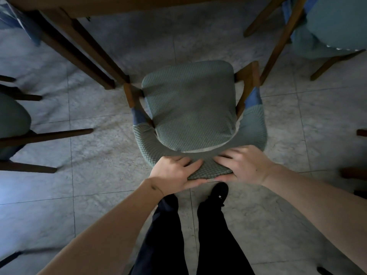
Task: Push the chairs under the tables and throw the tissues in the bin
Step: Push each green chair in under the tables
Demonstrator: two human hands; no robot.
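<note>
A person is standing on a pale tiled floor point(99, 205), looking straight down at an armchair point(190, 108) with a green waffle-textured slipcover and wooden arms. The left hand point(174, 173) is gripping the top of the curved backrest point(208, 167), fingers lying over the fabric and the thumb tucked under the near edge. The right hand point(242, 165) is gripping the same backrest just beside it, fingers spread across the top and the thumb pressing along the near rim, so both hands are closed on the chair with a short stretch of cover showing between them. The armchair is standing directly in front of the person's dark trousers point(166, 245) and black shoe point(219, 192), its seat pointing toward a wooden table point(119, 4) at the top of the view; the seat is sitting clear of the tabletop, between the table leg point(85, 54) on the left and another slanted wooden leg point(282, 40) on the right. A second covered chair point(333, 26) is sitting at the upper right, and a third point(14, 120) is showing at the left edge. No tissues or bin can be made out.
</note>
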